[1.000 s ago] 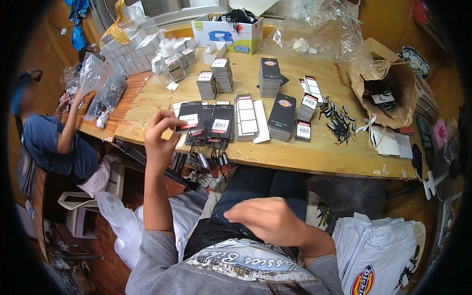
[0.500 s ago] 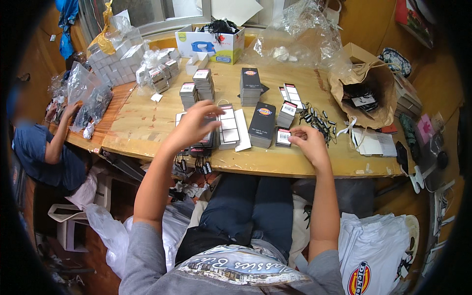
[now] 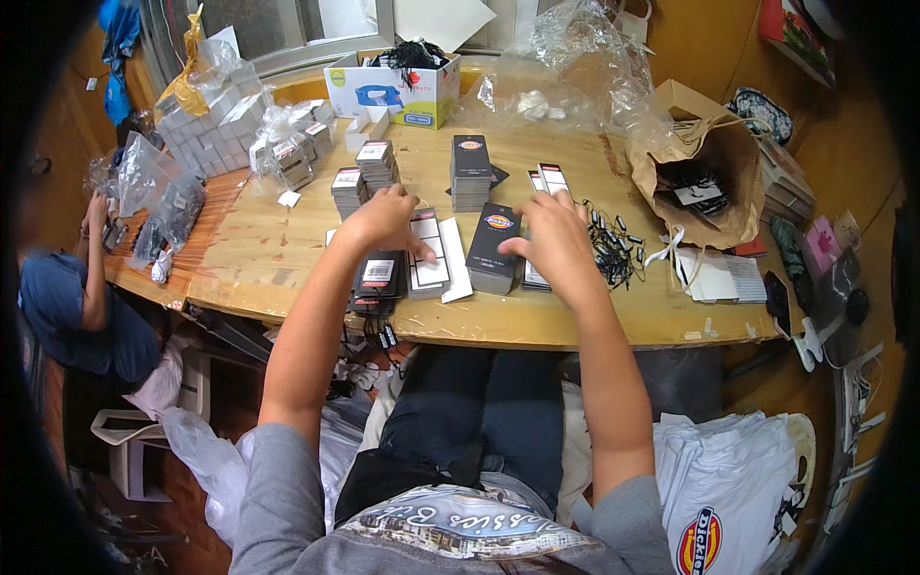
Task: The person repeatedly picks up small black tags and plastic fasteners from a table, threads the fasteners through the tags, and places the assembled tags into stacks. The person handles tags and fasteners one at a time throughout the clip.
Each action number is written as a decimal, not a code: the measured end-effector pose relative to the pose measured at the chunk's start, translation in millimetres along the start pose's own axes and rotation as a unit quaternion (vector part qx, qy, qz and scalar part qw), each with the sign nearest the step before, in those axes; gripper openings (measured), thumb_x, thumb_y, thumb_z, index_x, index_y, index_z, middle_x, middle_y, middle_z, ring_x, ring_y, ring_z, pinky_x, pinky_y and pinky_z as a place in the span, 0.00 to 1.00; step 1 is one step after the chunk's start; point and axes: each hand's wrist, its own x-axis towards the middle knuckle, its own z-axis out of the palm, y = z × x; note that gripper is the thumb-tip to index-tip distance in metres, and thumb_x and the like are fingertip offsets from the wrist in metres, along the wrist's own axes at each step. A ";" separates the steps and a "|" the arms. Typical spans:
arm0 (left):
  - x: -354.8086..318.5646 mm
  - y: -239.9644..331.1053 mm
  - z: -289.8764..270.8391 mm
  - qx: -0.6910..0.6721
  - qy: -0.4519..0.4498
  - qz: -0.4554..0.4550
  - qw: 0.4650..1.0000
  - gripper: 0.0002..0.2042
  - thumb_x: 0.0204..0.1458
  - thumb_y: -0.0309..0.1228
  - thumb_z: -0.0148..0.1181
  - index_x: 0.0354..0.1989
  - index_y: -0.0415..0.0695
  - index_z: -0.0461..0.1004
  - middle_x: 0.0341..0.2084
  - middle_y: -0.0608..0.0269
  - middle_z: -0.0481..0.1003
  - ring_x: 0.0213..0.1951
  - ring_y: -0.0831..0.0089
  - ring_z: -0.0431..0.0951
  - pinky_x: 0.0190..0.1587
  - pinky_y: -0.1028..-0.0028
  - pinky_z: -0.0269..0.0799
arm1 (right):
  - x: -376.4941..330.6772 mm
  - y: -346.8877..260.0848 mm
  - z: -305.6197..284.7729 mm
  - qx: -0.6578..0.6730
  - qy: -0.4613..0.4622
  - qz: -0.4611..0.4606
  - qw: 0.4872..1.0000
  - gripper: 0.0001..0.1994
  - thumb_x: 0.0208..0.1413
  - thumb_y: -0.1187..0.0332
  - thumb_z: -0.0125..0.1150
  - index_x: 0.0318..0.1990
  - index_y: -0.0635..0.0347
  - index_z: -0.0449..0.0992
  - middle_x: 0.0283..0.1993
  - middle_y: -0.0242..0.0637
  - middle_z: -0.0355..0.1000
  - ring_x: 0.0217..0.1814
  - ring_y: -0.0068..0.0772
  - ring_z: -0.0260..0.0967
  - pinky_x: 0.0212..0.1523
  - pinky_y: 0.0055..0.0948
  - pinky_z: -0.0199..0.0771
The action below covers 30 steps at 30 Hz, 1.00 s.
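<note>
My left hand (image 3: 385,222) hovers over a stack of tags with white-panelled faces (image 3: 428,257), its thumb and fingers apart. The thumb overlaps the top tag; whether it touches cannot be seen. Beside that wrist lies a pile of black tags with a barcode label (image 3: 379,272) and black cords dangling off the table edge. My right hand (image 3: 556,240) is spread, thumb toward a stack of black hang tags (image 3: 494,251), with nothing visible in its grip. It mostly hides the small labelled stacks under it. A taller black tag stack (image 3: 471,172) stands behind.
Two stacks of barcoded tags (image 3: 377,165) stand farther back left. Black corded loops (image 3: 613,251) lie right, near an open paper bag (image 3: 695,182). A cord-filled box (image 3: 393,94) and clear plastic (image 3: 546,72) sit at the back. Another person (image 3: 91,311) works at left.
My right hand has moved up and left from the small labelled stack to beside the black tags. My left hand's thumb has lowered over the white-panelled tags. The view has shifted slightly.
</note>
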 end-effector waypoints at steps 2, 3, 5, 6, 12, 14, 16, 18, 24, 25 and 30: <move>-0.4 -5.9 9.4 -0.006 -0.009 -0.027 1.000 0.47 0.16 0.53 0.68 0.47 0.32 0.61 0.45 0.44 0.60 0.50 0.51 0.59 0.52 0.65 0.56 | 23.2 -10.3 -2.0 -0.082 -0.094 -0.002 0.992 0.25 0.25 0.53 0.68 0.33 0.57 0.74 0.39 0.36 0.67 0.51 0.37 0.55 0.50 0.39 0.51; 1.3 -10.0 13.2 -0.017 -0.019 -0.039 0.999 0.49 0.15 0.54 0.68 0.47 0.31 0.60 0.45 0.44 0.59 0.50 0.51 0.58 0.52 0.65 0.56 | 34.6 -12.6 2.0 -0.109 -0.149 0.001 0.983 0.27 0.23 0.51 0.69 0.35 0.56 0.74 0.41 0.35 0.66 0.52 0.37 0.54 0.51 0.42 0.48; 2.0 -9.3 13.6 -0.033 -0.014 -0.037 0.999 0.46 0.15 0.55 0.67 0.45 0.34 0.64 0.45 0.46 0.61 0.50 0.52 0.59 0.51 0.63 0.57 | 57.0 -12.0 3.1 -0.138 -0.270 0.020 0.953 0.33 0.18 0.46 0.69 0.37 0.55 0.75 0.48 0.34 0.63 0.56 0.38 0.49 0.54 0.50 0.42; 0.5 -7.8 15.4 -0.035 -0.006 -0.038 0.999 0.46 0.15 0.55 0.67 0.45 0.36 0.64 0.45 0.47 0.61 0.50 0.53 0.59 0.51 0.62 0.57 | 63.7 -11.2 6.2 -0.147 -0.293 0.026 0.944 0.34 0.18 0.45 0.69 0.39 0.55 0.74 0.48 0.34 0.62 0.57 0.37 0.49 0.54 0.50 0.42; -4.3 -9.3 21.1 -0.034 0.037 -0.049 0.998 0.47 0.13 0.55 0.67 0.47 0.41 0.63 0.44 0.51 0.63 0.51 0.56 0.60 0.49 0.59 0.58 | 69.9 -9.8 14.2 -0.148 -0.293 0.034 0.944 0.44 0.17 0.47 0.71 0.49 0.54 0.63 0.49 0.35 0.62 0.59 0.36 0.47 0.54 0.51 0.43; -5.7 -10.7 23.3 -0.046 0.043 -0.057 0.996 0.47 0.12 0.55 0.68 0.47 0.40 0.63 0.44 0.52 0.63 0.51 0.56 0.60 0.49 0.59 0.58 | 63.6 -12.3 12.3 -0.143 -0.259 0.033 0.955 0.46 0.16 0.49 0.72 0.50 0.54 0.60 0.48 0.36 0.62 0.59 0.36 0.47 0.54 0.51 0.43; -7.4 -6.1 19.2 -0.043 0.058 -0.063 0.995 0.47 0.11 0.54 0.68 0.46 0.40 0.62 0.44 0.52 0.63 0.50 0.56 0.60 0.49 0.58 0.58 | 56.0 -15.2 6.7 -0.118 -0.205 0.025 0.971 0.43 0.16 0.55 0.73 0.48 0.55 0.61 0.47 0.38 0.63 0.56 0.38 0.51 0.53 0.46 0.49; -12.3 3.4 15.2 -0.041 0.108 -0.053 0.992 0.41 0.15 0.48 0.70 0.43 0.40 0.62 0.42 0.52 0.64 0.49 0.57 0.62 0.46 0.60 0.60 | 51.6 -15.1 3.7 -0.061 -0.156 0.018 0.986 0.39 0.18 0.60 0.73 0.47 0.55 0.61 0.46 0.40 0.63 0.52 0.41 0.56 0.50 0.41 0.55; -13.4 18.2 8.9 -0.284 0.296 -0.054 0.910 0.20 0.29 0.20 0.64 0.33 0.40 0.62 0.23 0.56 0.68 0.29 0.67 0.69 0.31 0.71 0.64 | 37.6 -18.5 -10.5 0.294 -0.014 0.020 0.956 0.20 0.36 0.78 0.59 0.42 0.58 0.67 0.39 0.42 0.69 0.38 0.34 0.66 0.39 0.26 0.65; -13.0 15.2 8.8 -0.314 0.312 -0.056 0.895 0.19 0.29 0.21 0.64 0.32 0.40 0.62 0.20 0.60 0.68 0.25 0.71 0.68 0.29 0.74 0.64 | 34.1 -15.9 -8.9 0.312 0.018 -0.010 0.950 0.16 0.40 0.80 0.54 0.41 0.55 0.70 0.37 0.38 0.70 0.29 0.25 0.65 0.29 0.22 0.66; -4.4 7.1 10.9 -0.289 0.312 -0.074 0.902 0.15 0.32 0.20 0.62 0.30 0.38 0.66 0.14 0.58 0.68 0.18 0.69 0.68 0.24 0.72 0.63 | 15.7 -14.9 -24.6 0.395 -0.005 0.044 0.918 0.16 0.40 0.80 0.54 0.41 0.58 0.70 0.31 0.41 0.71 0.32 0.30 0.68 0.34 0.23 0.67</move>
